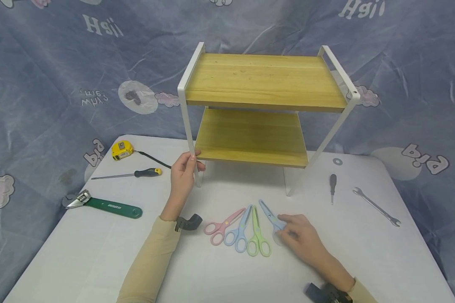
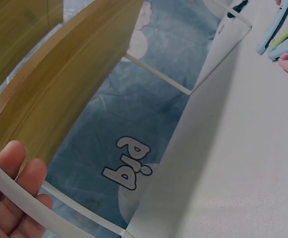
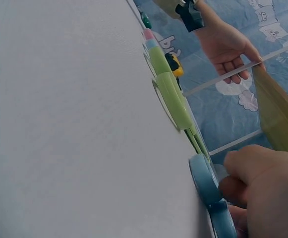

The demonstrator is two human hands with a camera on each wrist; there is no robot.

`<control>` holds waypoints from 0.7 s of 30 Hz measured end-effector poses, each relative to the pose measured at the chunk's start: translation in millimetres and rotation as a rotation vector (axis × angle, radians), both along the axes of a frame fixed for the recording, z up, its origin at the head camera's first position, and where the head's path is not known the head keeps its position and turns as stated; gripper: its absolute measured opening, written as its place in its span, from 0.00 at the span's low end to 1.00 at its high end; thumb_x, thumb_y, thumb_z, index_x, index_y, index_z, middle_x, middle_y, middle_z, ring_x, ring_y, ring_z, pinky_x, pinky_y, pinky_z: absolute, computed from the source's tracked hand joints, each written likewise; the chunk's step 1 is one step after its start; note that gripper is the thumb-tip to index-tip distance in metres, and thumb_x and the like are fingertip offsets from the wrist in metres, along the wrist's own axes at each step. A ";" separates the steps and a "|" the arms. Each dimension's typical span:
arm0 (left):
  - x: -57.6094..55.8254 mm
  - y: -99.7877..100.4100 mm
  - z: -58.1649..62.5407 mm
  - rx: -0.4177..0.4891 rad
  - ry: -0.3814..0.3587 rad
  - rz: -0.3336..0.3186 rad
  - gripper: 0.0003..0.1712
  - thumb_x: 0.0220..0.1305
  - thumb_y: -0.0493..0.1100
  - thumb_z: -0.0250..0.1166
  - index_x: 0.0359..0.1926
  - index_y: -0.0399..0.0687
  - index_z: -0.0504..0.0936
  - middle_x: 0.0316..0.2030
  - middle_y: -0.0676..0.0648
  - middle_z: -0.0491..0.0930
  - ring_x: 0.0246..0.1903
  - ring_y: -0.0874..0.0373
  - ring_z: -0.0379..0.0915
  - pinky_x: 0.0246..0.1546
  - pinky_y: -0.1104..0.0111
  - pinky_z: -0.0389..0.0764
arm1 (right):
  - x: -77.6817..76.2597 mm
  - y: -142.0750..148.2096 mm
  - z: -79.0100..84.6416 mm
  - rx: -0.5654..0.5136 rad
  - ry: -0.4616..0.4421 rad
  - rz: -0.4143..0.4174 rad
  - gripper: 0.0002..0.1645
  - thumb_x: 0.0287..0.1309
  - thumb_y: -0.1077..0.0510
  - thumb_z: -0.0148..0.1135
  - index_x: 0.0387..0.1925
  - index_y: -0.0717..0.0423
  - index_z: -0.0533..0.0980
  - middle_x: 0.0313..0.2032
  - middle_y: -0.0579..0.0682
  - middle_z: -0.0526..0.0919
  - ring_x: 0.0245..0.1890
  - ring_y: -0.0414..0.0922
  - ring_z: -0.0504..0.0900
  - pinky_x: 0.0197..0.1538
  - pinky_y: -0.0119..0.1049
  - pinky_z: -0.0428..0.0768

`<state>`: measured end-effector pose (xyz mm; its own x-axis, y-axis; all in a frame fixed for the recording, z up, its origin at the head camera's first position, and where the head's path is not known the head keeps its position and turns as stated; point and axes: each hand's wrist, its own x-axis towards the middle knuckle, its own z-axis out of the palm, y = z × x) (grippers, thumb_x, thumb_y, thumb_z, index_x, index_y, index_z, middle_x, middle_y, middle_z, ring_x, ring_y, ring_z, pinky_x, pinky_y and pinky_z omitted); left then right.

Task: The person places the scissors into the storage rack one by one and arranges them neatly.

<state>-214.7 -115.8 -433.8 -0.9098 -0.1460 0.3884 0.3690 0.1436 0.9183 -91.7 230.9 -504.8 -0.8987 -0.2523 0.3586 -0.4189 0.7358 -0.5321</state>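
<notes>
A two-tier shelf point(image 1: 265, 80) with wooden boards and white metal legs stands at the back of the table. My left hand point(image 1: 183, 174) grips its front left leg beside the lower board; in the left wrist view, fingers point(image 2: 32, 178) curl around the white frame. At the front, my right hand point(image 1: 305, 242) pinches a pair of blue scissors point(image 1: 269, 213) near the handles, which partly hides them. To its left lie green scissors point(image 1: 255, 231), another blue pair point(image 1: 240, 231) and pink scissors point(image 1: 223, 227), fanned side by side.
On the left are a yellow tape measure point(image 1: 122, 150), a long screwdriver point(image 1: 145, 172) and a green-handled adjustable wrench point(image 1: 113, 207). A small screwdriver point(image 1: 333, 183), a wrench point(image 1: 377, 206) and a washer point(image 1: 337, 161) lie on the right. Patterned blue-grey cloth point(image 1: 53, 84) hangs behind.
</notes>
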 end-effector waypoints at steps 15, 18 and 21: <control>-0.3 0.4 -0.3 0.005 -0.006 -0.003 0.18 0.80 0.45 0.52 0.54 0.38 0.82 0.26 0.48 0.85 0.33 0.51 0.85 0.44 0.71 0.83 | 2.1 2.7 1.4 0.142 0.004 0.073 0.19 0.29 0.63 0.71 0.21 0.31 0.79 0.56 0.46 0.86 0.55 0.47 0.78 0.55 0.52 0.81; -0.1 0.6 -0.2 0.012 -0.006 -0.006 0.18 0.80 0.45 0.52 0.54 0.37 0.82 0.27 0.44 0.85 0.33 0.53 0.85 0.43 0.71 0.83 | 2.2 2.1 2.0 0.137 -0.028 0.061 0.20 0.31 0.65 0.70 0.20 0.31 0.80 0.55 0.45 0.86 0.55 0.47 0.78 0.56 0.53 0.80; -0.5 0.2 -0.7 0.026 -0.006 -0.014 0.18 0.80 0.43 0.52 0.54 0.35 0.81 0.29 0.35 0.85 0.31 0.55 0.84 0.42 0.71 0.82 | 2.0 1.5 1.7 0.138 -0.046 0.052 0.22 0.33 0.66 0.69 0.19 0.30 0.79 0.55 0.46 0.86 0.55 0.48 0.78 0.57 0.54 0.80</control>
